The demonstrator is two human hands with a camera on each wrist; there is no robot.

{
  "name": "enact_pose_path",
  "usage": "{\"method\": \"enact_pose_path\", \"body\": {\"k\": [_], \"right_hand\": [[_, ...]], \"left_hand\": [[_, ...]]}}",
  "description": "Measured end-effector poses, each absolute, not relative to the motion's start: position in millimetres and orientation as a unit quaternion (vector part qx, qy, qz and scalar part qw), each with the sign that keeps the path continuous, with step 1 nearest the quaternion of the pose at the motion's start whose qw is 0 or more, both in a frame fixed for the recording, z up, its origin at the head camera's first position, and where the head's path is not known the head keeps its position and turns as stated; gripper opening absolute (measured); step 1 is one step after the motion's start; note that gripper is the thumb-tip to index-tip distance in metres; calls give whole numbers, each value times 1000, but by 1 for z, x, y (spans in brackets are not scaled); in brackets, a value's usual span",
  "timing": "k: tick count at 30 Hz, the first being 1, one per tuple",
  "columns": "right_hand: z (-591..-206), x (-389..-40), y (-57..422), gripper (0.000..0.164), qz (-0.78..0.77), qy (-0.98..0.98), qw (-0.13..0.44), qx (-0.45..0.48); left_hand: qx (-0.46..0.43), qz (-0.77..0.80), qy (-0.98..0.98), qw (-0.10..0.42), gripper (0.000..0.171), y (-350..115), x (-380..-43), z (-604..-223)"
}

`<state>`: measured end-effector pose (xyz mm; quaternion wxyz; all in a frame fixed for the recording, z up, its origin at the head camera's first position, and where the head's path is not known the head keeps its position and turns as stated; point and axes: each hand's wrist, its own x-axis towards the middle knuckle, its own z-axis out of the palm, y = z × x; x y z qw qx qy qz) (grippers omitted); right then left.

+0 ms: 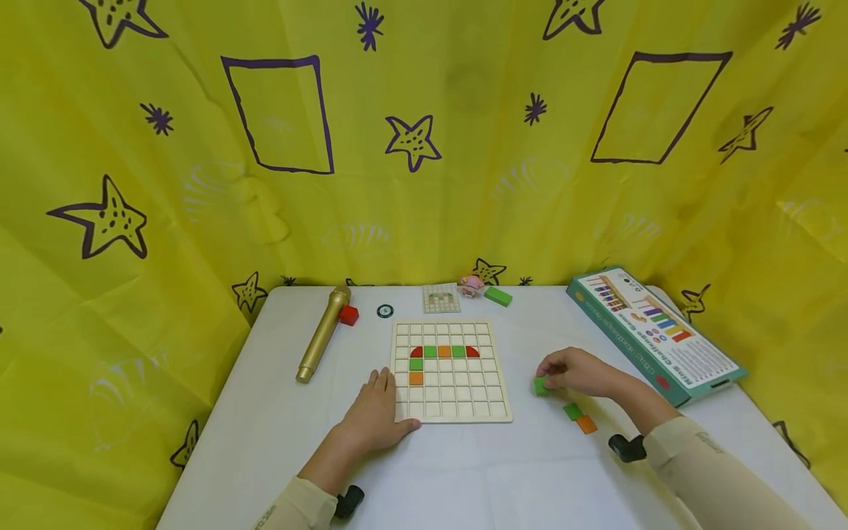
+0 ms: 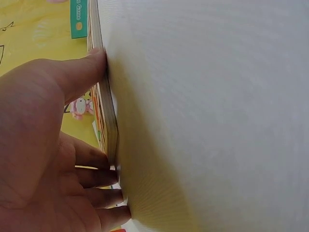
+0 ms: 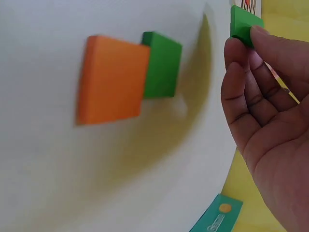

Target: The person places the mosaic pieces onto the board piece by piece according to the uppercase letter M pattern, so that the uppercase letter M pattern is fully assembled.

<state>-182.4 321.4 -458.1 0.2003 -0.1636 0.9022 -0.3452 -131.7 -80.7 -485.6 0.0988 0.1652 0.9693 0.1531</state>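
A wooden grid board [image 1: 457, 408] lies in the middle of the table. Along one upper row of it run red, green and orange tiles [image 1: 444, 352], with a green tile [image 1: 416, 364] and an orange tile [image 1: 416, 378] below at the left. My left hand [image 1: 372, 412] rests at the board's lower left corner, fingers straight along its edge, thumb at the near side. To the right of the board, my right hand [image 1: 578, 372] pinches a green square tile [image 3: 240, 24] between thumb and fingers. Nearer me lie another green tile [image 3: 161, 65] and an orange tile [image 3: 113, 79], touching.
A gold microphone [image 1: 322, 335] lies at the left beside a red block [image 1: 349, 316]. Behind the board are a round token [image 1: 385, 311], a pattern card [image 1: 441, 298], a pink figurine [image 1: 472, 285] and a green block [image 1: 498, 296]. A game box [image 1: 656, 331] stands at the right.
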Motion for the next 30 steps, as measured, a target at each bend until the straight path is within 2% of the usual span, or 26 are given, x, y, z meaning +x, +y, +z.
{"method": "enact_pose_path", "body": {"k": [14, 30], "right_hand": [[-451, -215, 272, 9, -386, 886, 198, -162], [-445, -238, 227, 7, -365, 892, 194, -182]], "left_hand": [[160, 157, 969, 102, 101, -80, -129, -483], [159, 157, 970, 97, 102, -81, -132, -487]]}}
